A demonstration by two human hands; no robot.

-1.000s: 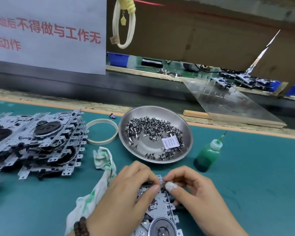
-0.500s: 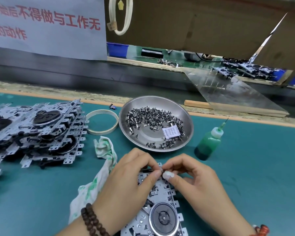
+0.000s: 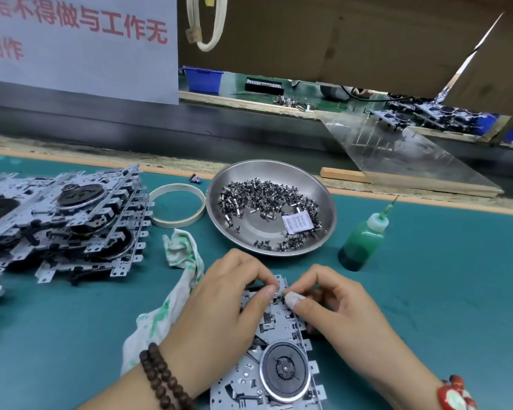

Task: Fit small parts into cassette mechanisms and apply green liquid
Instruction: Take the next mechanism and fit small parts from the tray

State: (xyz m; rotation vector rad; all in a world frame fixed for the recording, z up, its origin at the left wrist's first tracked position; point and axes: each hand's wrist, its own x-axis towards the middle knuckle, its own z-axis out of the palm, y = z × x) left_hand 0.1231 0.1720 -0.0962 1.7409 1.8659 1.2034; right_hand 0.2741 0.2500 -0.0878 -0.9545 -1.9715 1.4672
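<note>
Head view: your left hand and right hand pinch narrowly at the far end of the cassette mechanism, whose long axis runs away from you. Any held part is hidden. Beyond the mechanism sits the parts bowl; the green bottle stands nearer your right hand.

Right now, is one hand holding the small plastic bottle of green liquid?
No, the small plastic bottle of green liquid stands alone on the green mat, while the left hand and right hand work at the metal cassette mechanism.
</note>
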